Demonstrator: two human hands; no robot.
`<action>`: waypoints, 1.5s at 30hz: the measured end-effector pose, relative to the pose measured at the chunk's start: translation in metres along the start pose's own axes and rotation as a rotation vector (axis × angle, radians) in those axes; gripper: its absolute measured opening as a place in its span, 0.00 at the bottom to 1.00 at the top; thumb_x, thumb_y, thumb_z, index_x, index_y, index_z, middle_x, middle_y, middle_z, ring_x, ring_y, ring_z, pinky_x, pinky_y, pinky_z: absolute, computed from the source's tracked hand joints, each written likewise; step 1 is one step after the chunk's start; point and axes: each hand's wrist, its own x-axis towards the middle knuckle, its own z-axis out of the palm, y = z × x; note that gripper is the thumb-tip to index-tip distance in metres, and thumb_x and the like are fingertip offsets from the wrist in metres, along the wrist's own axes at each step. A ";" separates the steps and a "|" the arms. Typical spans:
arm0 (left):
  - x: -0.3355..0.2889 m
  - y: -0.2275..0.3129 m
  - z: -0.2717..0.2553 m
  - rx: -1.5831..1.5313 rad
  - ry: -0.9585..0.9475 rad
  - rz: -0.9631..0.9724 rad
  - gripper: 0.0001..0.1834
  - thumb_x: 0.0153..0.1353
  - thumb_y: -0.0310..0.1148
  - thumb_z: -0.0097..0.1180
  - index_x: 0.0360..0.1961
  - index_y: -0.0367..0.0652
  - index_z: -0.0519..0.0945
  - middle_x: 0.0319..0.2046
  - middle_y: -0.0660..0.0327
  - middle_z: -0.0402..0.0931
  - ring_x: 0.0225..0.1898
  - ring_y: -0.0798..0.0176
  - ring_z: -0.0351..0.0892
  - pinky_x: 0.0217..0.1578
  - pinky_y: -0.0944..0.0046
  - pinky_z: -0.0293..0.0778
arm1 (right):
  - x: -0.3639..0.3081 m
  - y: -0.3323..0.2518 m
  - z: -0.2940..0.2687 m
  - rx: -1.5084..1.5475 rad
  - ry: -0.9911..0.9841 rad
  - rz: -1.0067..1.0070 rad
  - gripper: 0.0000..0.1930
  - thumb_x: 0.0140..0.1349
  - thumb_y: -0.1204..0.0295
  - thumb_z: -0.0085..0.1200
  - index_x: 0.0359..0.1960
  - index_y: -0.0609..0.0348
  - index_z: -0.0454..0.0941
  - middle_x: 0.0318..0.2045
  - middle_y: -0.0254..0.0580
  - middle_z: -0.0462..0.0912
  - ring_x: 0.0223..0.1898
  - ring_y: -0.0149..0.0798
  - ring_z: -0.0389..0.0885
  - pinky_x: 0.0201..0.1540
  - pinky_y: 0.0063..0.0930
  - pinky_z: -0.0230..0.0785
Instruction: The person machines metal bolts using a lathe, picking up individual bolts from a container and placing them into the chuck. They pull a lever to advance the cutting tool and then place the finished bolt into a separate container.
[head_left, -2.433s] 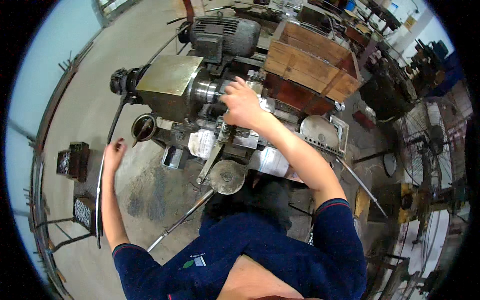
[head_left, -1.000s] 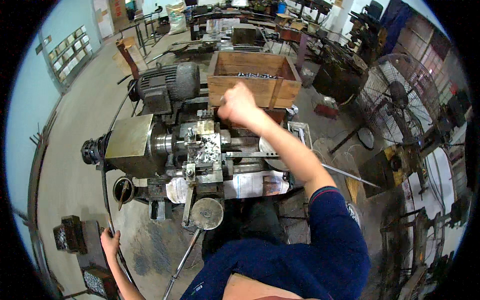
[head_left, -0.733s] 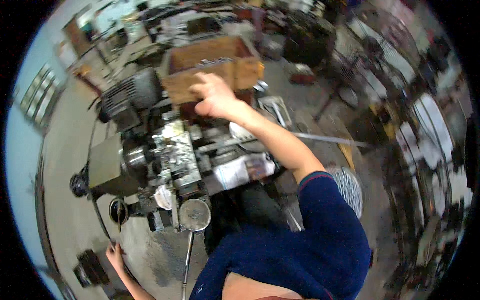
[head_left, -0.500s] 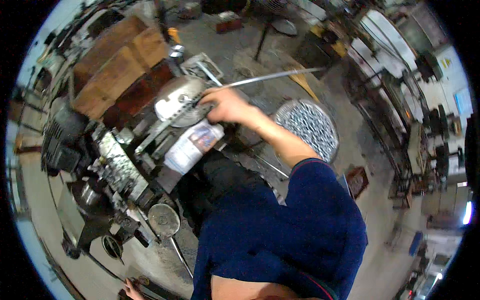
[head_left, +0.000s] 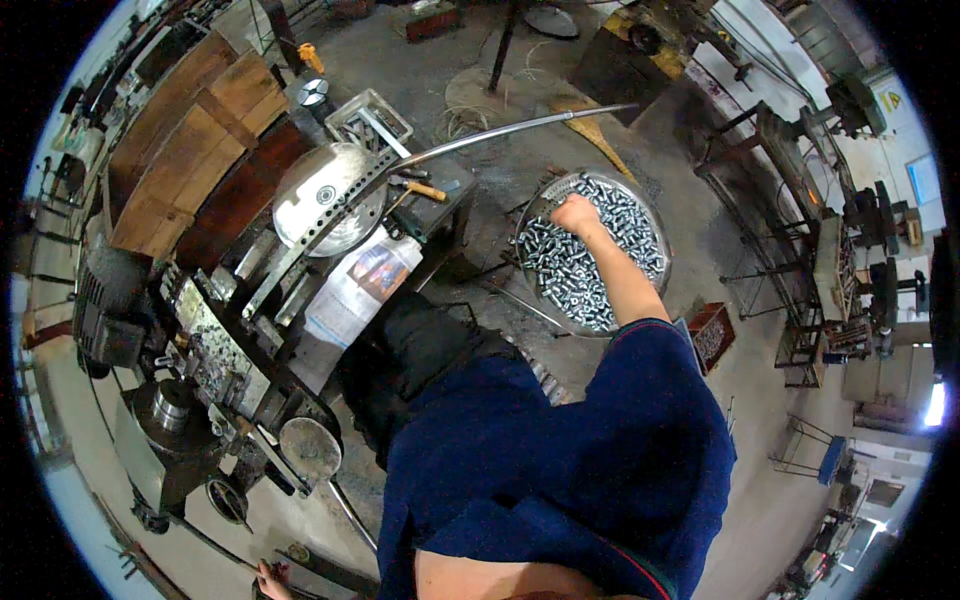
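So I'm standing in this machine shop, and the worker has the right hand (head_left: 576, 213) out over a big round basin (head_left: 557, 187) loaded with short shiny metal cylindrical pieces (head_left: 590, 285). Fingers are bunched together, down at the pile near the basin's far left part. Can't tell if there's a piece pinched in there, the fingertips are hidden. The left hand (head_left: 270, 580) is way off at the other side, by the end of a dark rod (head_left: 215, 546). Only a bit of it shows, so no clue whether it's gripping that or just beside it.

Basin sits to the right of the machine, with a straw broom (head_left: 604, 150) on the floor past it and a small reddish box (head_left: 722, 320) near its lower right. Over on the machine there's a round metal plate (head_left: 318, 180) with a perforated bar (head_left: 335, 222) across it, a printed paper sheet (head_left: 350, 300) right by that, plus a wooden-handled tool (head_left: 427, 190). Big wooden crate (head_left: 190, 165) behind.
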 end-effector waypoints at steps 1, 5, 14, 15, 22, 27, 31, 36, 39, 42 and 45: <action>0.002 -0.005 -0.001 -0.037 -0.011 0.033 0.16 0.56 0.39 0.57 0.36 0.34 0.79 0.33 0.50 0.76 0.33 0.57 0.71 0.37 0.55 0.70 | 0.000 -0.001 -0.001 0.027 -0.008 0.075 0.16 0.44 0.59 0.50 0.29 0.58 0.81 0.40 0.47 0.80 0.48 0.42 0.75 0.52 0.31 0.66; 0.001 -0.022 -0.014 -0.166 -0.065 0.129 0.14 0.57 0.38 0.57 0.33 0.34 0.80 0.30 0.53 0.76 0.31 0.59 0.70 0.34 0.58 0.69 | 0.062 0.008 0.059 -0.107 -0.174 -0.085 0.24 0.46 0.57 0.53 0.42 0.58 0.77 0.48 0.48 0.76 0.51 0.43 0.74 0.53 0.32 0.67; 0.143 -0.136 -0.026 0.035 -0.216 -0.065 0.21 0.55 0.43 0.58 0.35 0.32 0.76 0.23 0.54 0.75 0.25 0.60 0.74 0.27 0.59 0.71 | -0.002 -0.005 0.007 -0.117 -0.040 0.047 0.20 0.45 0.57 0.51 0.35 0.56 0.80 0.45 0.48 0.77 0.48 0.42 0.75 0.50 0.31 0.68; 0.166 -0.151 -0.030 0.078 -0.249 -0.086 0.21 0.54 0.44 0.58 0.35 0.32 0.76 0.23 0.54 0.75 0.24 0.60 0.74 0.26 0.59 0.71 | -0.007 0.003 0.006 -0.025 -0.004 0.022 0.19 0.43 0.58 0.52 0.33 0.57 0.80 0.43 0.49 0.78 0.46 0.44 0.76 0.48 0.32 0.69; 0.176 -0.144 -0.051 0.728 -0.044 0.851 0.17 0.61 0.37 0.52 0.42 0.31 0.75 0.22 0.59 0.73 0.24 0.68 0.71 0.25 0.66 0.67 | -0.086 -0.079 -0.036 0.833 0.090 -0.697 0.22 0.35 0.66 0.58 0.36 0.61 0.80 0.38 0.51 0.76 0.39 0.50 0.77 0.43 0.35 0.70; 0.070 0.047 0.071 0.202 -0.488 0.436 0.19 0.58 0.33 0.55 0.48 0.32 0.74 0.39 0.51 0.78 0.40 0.63 0.76 0.42 0.64 0.71 | -0.199 -0.241 -0.101 0.813 -0.177 -1.401 0.24 0.36 0.74 0.52 0.41 0.62 0.77 0.48 0.52 0.69 0.45 0.47 0.74 0.47 0.32 0.68; 0.034 0.097 0.126 0.208 -0.635 0.793 0.18 0.55 0.46 0.54 0.27 0.39 0.80 0.21 0.53 0.77 0.25 0.51 0.77 0.27 0.58 0.70 | -0.280 -0.321 -0.119 0.700 -0.209 -1.818 0.25 0.36 0.73 0.52 0.43 0.65 0.74 0.48 0.57 0.68 0.46 0.52 0.73 0.48 0.34 0.68; 0.032 0.071 0.124 -0.005 -0.714 0.687 0.19 0.58 0.44 0.52 0.23 0.37 0.78 0.13 0.55 0.71 0.17 0.58 0.70 0.19 0.60 0.64 | -0.322 -0.355 -0.128 0.687 -0.198 -1.970 0.23 0.37 0.72 0.51 0.40 0.67 0.75 0.44 0.57 0.69 0.42 0.53 0.74 0.45 0.36 0.68; 0.040 0.056 0.118 -0.065 -0.812 0.626 0.17 0.59 0.40 0.52 0.25 0.35 0.78 0.13 0.61 0.71 0.18 0.72 0.67 0.19 0.66 0.63 | -0.327 -0.364 -0.123 0.682 -0.308 -1.991 0.20 0.37 0.71 0.51 0.36 0.66 0.76 0.41 0.53 0.71 0.39 0.50 0.74 0.43 0.35 0.69; 0.042 0.055 0.112 -0.124 -0.888 0.568 0.17 0.60 0.39 0.51 0.25 0.34 0.78 0.15 0.64 0.73 0.19 0.74 0.68 0.20 0.69 0.65 | -0.326 -0.372 -0.128 0.607 -0.243 -2.058 0.17 0.35 0.72 0.53 0.32 0.62 0.78 0.39 0.48 0.74 0.35 0.47 0.74 0.38 0.34 0.69; 0.045 0.048 0.114 -0.209 -0.869 0.557 0.20 0.59 0.43 0.51 0.22 0.35 0.78 0.11 0.61 0.69 0.16 0.72 0.66 0.18 0.66 0.62 | -0.327 -0.380 -0.132 0.526 -0.173 -2.152 0.16 0.33 0.72 0.54 0.30 0.60 0.79 0.36 0.45 0.76 0.34 0.46 0.73 0.37 0.34 0.69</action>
